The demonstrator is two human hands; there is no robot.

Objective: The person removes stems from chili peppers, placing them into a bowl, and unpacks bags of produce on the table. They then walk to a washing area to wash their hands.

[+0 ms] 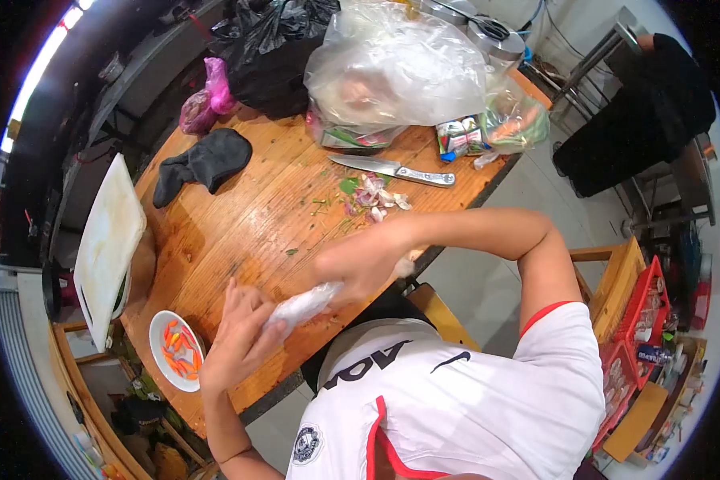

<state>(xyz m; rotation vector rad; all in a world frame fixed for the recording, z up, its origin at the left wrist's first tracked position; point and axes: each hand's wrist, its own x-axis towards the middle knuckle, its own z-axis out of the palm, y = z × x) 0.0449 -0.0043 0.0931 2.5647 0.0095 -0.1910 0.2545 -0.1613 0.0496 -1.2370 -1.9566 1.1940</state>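
Note:
A whitish plastic-wrapped bundle [306, 306] stretches between my two hands over the table's near edge. My left hand [240, 332] grips its left end with the thumb and fingers. At its other end, my right hand [362, 258] is closed and blurred by motion. Beyond the right hand lie purplish-white peelings [372, 194] and green bits, and a knife [404, 170] with its blade pointing left. A white bowl [156, 352] of orange and red chillies [182, 349] stands left of my left hand.
The wooden table [216, 232] also bears a dark cloth [208, 166], a pink bag [216, 86], a black bag [276, 64], a large clear bag [400, 72] and bagged vegetables [516, 120]. A white board [108, 248] leans at left. A dark-clothed person [640, 120] is at upper right.

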